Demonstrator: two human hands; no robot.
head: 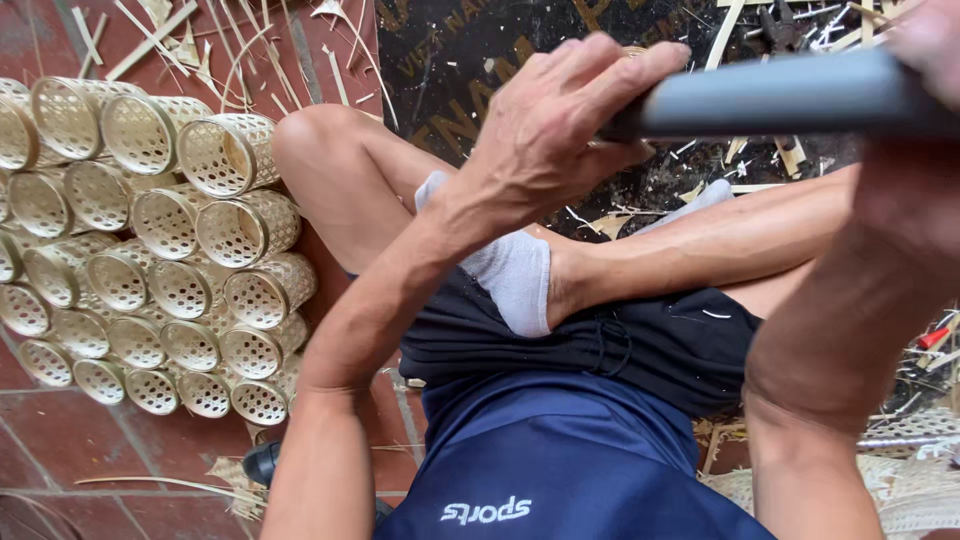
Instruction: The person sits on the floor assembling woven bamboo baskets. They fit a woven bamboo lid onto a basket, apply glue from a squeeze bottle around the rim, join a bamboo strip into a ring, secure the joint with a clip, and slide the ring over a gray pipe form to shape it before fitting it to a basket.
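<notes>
My left hand (560,115) is curled around the near end of a dark grey bar-shaped tool (790,95) held level across the top of the view. My right hand (925,45) grips the same tool at the far right, mostly cut off by the frame edge. A small pale woven piece (632,50) peeks out above my left fingers, largely hidden. Below the hands I see my crossed bare legs, a white sock (515,275), black shorts and a blue shirt.
A stack of several small woven bamboo cylinder baskets (150,250) lies on its side at the left on red tiles. Bamboo strips and shavings (200,45) litter the floor. A dark printed mat (470,60) lies ahead. Woven pieces (900,480) sit at the right.
</notes>
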